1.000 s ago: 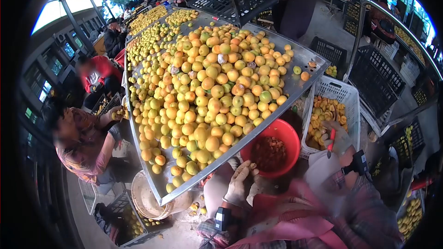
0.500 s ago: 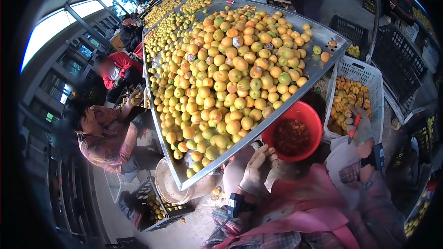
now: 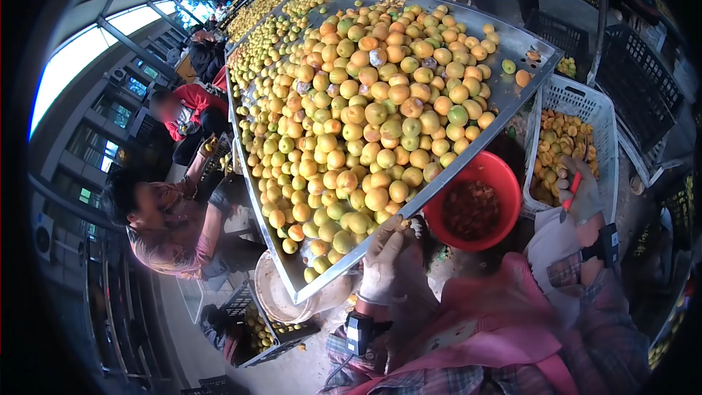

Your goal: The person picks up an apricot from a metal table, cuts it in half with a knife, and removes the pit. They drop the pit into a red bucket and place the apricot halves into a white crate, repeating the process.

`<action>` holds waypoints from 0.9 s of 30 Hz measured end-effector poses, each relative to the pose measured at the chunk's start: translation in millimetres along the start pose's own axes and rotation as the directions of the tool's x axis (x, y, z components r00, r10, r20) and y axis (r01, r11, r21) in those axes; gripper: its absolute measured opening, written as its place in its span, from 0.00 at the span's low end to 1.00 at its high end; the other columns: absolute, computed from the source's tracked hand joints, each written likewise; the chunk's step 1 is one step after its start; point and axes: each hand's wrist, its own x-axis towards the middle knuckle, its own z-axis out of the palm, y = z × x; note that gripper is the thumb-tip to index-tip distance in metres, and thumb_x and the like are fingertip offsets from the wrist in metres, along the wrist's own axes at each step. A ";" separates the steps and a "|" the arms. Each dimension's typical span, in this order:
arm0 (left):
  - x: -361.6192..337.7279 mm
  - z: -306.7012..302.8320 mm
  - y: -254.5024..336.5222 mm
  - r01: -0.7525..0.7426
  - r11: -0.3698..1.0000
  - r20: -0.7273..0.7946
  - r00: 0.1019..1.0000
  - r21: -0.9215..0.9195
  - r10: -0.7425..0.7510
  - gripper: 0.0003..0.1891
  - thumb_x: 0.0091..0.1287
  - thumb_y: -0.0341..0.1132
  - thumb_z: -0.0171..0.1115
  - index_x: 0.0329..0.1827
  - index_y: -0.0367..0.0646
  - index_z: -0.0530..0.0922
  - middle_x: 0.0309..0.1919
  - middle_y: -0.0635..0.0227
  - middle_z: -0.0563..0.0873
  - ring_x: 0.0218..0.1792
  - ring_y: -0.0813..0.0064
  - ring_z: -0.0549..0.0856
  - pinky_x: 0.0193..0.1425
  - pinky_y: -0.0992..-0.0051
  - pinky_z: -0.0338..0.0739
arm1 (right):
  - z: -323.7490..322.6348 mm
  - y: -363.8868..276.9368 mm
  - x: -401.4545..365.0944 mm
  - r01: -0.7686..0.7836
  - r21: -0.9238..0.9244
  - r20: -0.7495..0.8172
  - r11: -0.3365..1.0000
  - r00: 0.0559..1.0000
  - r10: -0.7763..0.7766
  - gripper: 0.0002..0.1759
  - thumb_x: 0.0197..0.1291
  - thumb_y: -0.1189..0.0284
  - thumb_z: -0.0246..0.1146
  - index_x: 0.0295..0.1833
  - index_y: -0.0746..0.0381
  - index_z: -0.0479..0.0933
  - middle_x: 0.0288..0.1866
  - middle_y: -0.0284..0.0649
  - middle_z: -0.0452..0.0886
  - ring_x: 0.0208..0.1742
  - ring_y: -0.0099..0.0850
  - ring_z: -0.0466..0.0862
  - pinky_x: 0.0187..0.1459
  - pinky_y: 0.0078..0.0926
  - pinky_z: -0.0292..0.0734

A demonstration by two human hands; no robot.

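Observation:
Yellow-orange fruits (image 3: 351, 117) are heaped on a metal table (image 3: 504, 95). My left hand (image 3: 382, 260), gloved, is closed at the table's near edge, its fingertips pinching something small that I cannot make out. To its right sits a red bowl (image 3: 514, 212) of dark reddish pieces. My right hand (image 3: 583, 194), also gloved, is wrapped round a red-handled tool (image 3: 573, 190) over the near end of a white crate (image 3: 607, 139). Cut fruit pieces (image 3: 559, 148) lie in that crate.
A person in a patterned shirt (image 3: 172, 241) works at the table's left side, and one in red (image 3: 194, 108) sits beyond. A pale bucket (image 3: 274, 296) and a black crate (image 3: 245, 300) stand below the near-left corner. Black crates (image 3: 636, 88) stand at right.
My left hand has moved up and slightly left to the table's edge. My right hand, still round the red-handled tool, has shifted slightly right along with the surrounding view.

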 end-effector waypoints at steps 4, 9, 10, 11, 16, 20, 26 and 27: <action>6.5 -14.2 -4.8 -0.074 0.995 -0.042 0.996 0.068 0.077 0.20 0.72 0.35 0.58 0.63 0.34 0.71 0.49 0.64 0.83 0.50 0.75 0.81 0.59 0.75 0.76 | -0.9 -0.4 3.1 -0.021 -0.002 -0.008 1.000 1.000 0.021 0.19 0.67 0.54 0.57 0.52 0.56 0.78 0.30 0.32 0.75 0.25 0.21 0.72 0.19 0.14 0.61; 11.0 -6.6 -5.1 -0.081 0.966 -0.035 0.995 0.244 0.092 0.20 0.71 0.35 0.60 0.62 0.33 0.72 0.49 0.64 0.83 0.49 0.75 0.82 0.58 0.76 0.76 | 6.0 -1.3 -0.8 -0.018 -0.008 -0.063 1.000 0.998 0.018 0.18 0.69 0.54 0.56 0.53 0.55 0.77 0.30 0.32 0.75 0.24 0.23 0.75 0.17 0.15 0.62; 14.2 -6.7 -7.7 -0.093 0.948 -0.050 0.992 0.305 0.114 0.20 0.71 0.34 0.60 0.62 0.33 0.72 0.48 0.64 0.83 0.49 0.76 0.81 0.58 0.76 0.76 | 8.9 -1.9 -2.8 -0.024 -0.019 -0.052 1.000 0.998 0.023 0.19 0.68 0.55 0.56 0.53 0.57 0.76 0.30 0.33 0.75 0.25 0.23 0.73 0.18 0.16 0.62; 17.8 -7.0 -10.4 -0.105 0.925 -0.065 0.988 0.365 0.138 0.19 0.72 0.33 0.59 0.62 0.34 0.72 0.48 0.64 0.83 0.49 0.76 0.81 0.57 0.76 0.76 | 10.5 -1.9 -4.3 -0.030 -0.031 -0.039 0.999 0.999 0.029 0.20 0.67 0.55 0.57 0.53 0.59 0.75 0.30 0.33 0.74 0.25 0.24 0.72 0.20 0.17 0.61; 45.8 -1.6 -8.2 -0.247 0.630 0.031 0.942 0.736 0.333 0.21 0.68 0.31 0.61 0.63 0.33 0.72 0.47 0.59 0.83 0.45 0.75 0.84 0.52 0.77 0.78 | 11.1 -2.0 -10.2 -0.007 -0.015 -0.028 1.000 1.000 0.007 0.19 0.67 0.56 0.57 0.52 0.60 0.76 0.31 0.34 0.74 0.25 0.24 0.73 0.21 0.17 0.63; 65.6 14.5 0.7 -0.146 0.411 0.043 0.968 0.900 0.249 0.27 0.59 0.30 0.64 0.64 0.37 0.72 0.55 0.50 0.80 0.49 0.57 0.84 0.52 0.65 0.80 | 11.5 -2.1 -16.8 -0.013 0.014 0.012 1.000 1.000 0.013 0.19 0.68 0.55 0.57 0.52 0.59 0.76 0.31 0.34 0.74 0.25 0.24 0.73 0.21 0.17 0.63; 84.5 20.4 4.8 -0.150 -0.042 0.156 0.955 0.988 0.251 0.27 0.62 0.34 0.61 0.66 0.43 0.71 0.59 0.51 0.79 0.52 0.51 0.83 0.50 0.61 0.81 | 11.4 -9.1 -32.2 0.008 0.016 0.007 1.000 1.000 -0.008 0.19 0.69 0.55 0.56 0.51 0.59 0.76 0.31 0.35 0.74 0.25 0.24 0.73 0.19 0.18 0.63; 84.7 19.0 4.1 -0.158 -0.047 0.165 0.955 0.986 0.248 0.27 0.62 0.34 0.61 0.66 0.43 0.71 0.59 0.51 0.79 0.52 0.51 0.83 0.50 0.61 0.81 | 14.5 -11.7 -37.1 0.012 0.023 0.002 1.000 1.000 -0.012 0.19 0.69 0.55 0.56 0.51 0.59 0.76 0.31 0.35 0.74 0.25 0.24 0.73 0.19 0.18 0.63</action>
